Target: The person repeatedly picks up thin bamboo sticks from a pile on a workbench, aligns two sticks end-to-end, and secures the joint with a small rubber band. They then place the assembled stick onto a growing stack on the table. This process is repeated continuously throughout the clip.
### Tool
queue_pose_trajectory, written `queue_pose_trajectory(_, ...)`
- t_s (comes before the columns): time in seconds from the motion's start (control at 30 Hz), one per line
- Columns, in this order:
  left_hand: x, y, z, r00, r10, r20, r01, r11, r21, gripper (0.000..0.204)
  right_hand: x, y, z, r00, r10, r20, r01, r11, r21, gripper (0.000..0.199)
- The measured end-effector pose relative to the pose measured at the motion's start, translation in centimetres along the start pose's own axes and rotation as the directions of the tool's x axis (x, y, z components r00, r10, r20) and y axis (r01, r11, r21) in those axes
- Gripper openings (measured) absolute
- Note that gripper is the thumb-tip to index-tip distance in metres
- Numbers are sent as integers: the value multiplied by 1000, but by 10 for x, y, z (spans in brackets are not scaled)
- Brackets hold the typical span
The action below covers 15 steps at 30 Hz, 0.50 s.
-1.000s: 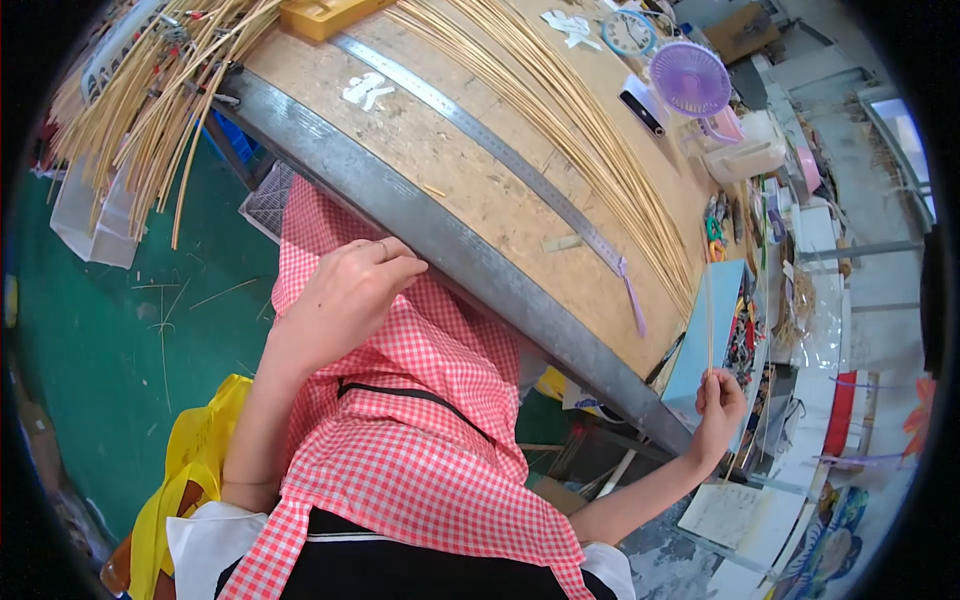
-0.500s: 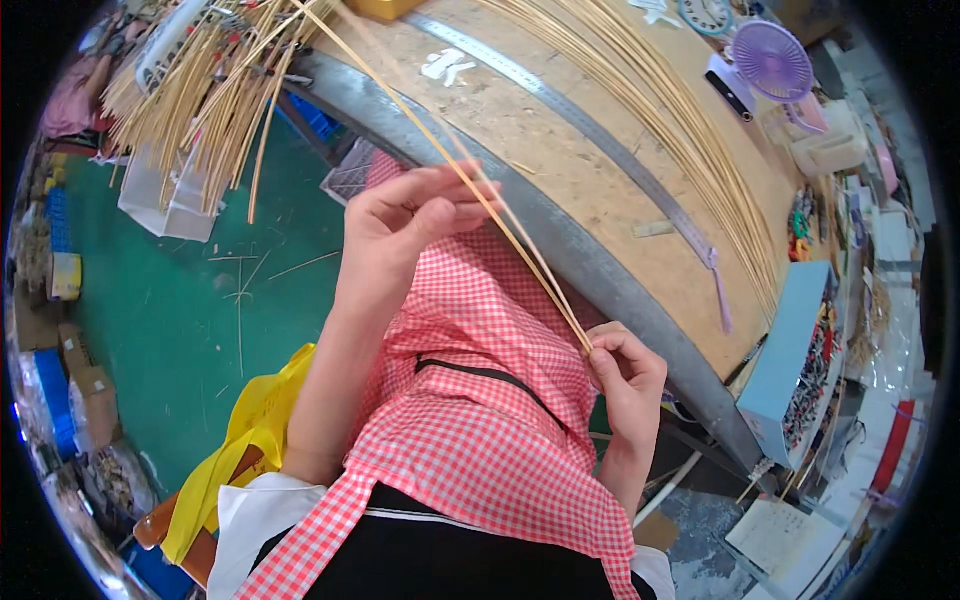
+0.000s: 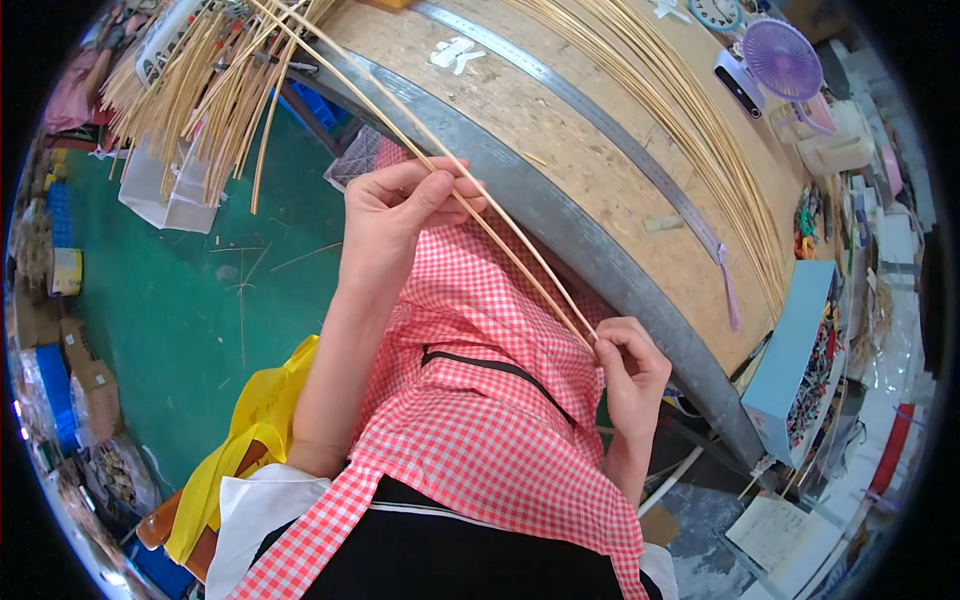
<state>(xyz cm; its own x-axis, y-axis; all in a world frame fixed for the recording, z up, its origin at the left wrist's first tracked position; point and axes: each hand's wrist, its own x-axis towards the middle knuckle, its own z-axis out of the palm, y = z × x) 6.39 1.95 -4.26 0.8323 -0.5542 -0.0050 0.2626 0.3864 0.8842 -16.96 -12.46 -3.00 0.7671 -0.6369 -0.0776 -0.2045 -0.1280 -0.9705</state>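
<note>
Two long, thin tan rods, like cane or bamboo strips, slant from the far left down to my right hand. My right hand (image 3: pixel 632 362) is closed in a pinch on their near ends, above my apron. Farther along, my left hand (image 3: pixel 415 195) grips with its thumb pressed over the lower rod (image 3: pixel 530 278), while the upper rod (image 3: pixel 530 250) runs across its fingertips. Between my hands the rods lie slightly apart and meet at the right fingertips. Their far ends pass beyond the picture's top edge.
A worktable (image 3: pixel 600 200) with a metal edge carries a long steel ruler (image 3: pixel 590 105), a bundle of rods (image 3: pixel 700 130) and a purple fan (image 3: pixel 782 60). A blue box (image 3: pixel 790 350) stands at its right end. More rods (image 3: pixel 215 110) hang at the far left, above the green floor (image 3: pixel 200 330).
My left hand's fingers have closed onto the rods from a looser, blurred pose. The rods' far ends have swung left, and the pair has spread slightly apart.
</note>
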Motion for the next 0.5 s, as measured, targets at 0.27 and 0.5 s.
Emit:
queue_pose_trajectory(0.27, -1, -4, -1, 1000, 22, -2, -23, 999, -49, 23, -2, -6, 2, 947, -307, -95, 265, 914, -306, 12)
queue_pose_trajectory(0.5, 0, -7, -6, 999, 43, -6, -44, 997, -59, 23, -5, -6, 4, 868, -497, -15, 430, 765, -481, 23)
